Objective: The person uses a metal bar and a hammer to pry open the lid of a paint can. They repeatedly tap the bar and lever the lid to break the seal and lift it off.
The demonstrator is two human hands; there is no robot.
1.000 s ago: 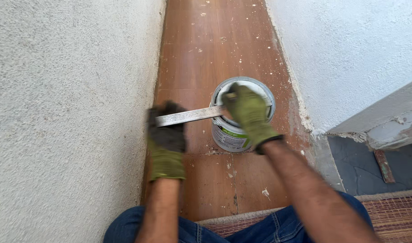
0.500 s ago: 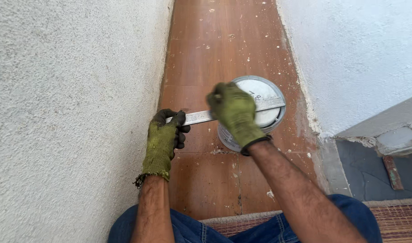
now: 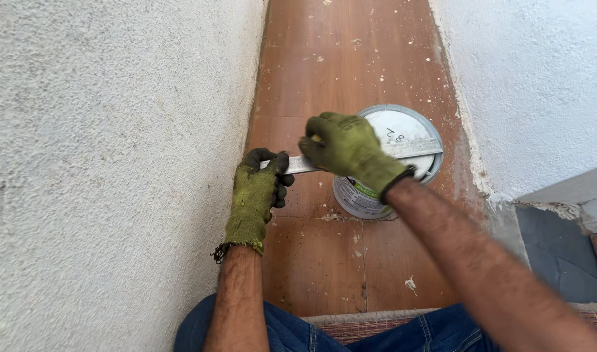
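A rough white plastered wall (image 3: 109, 163) fills the left side and meets the left edge of a brown tiled floor (image 3: 350, 72) speckled with white flecks. Close to that edge, the left hand (image 3: 256, 195), in a green glove with dark fingertips, has its grip clamped on the near end of a flat grey metal bar (image 3: 298, 165). The bar runs rightward across the floor and over the top of a round metal paint can (image 3: 389, 163), resting across its closed silver lid. The right hand (image 3: 347, 146), in a matching green glove, is closed over the bar just at the can's left rim, its fingers curled down around the metal. The can stands upright on the floor toward the right edge, near where the tiles meet another white wall (image 3: 539, 91). Below, blue-jeaned knees (image 3: 298, 332) show at the bottom, beside a strip of woven mat (image 3: 370, 322). A grey step (image 3: 566, 215) juts in at far right.
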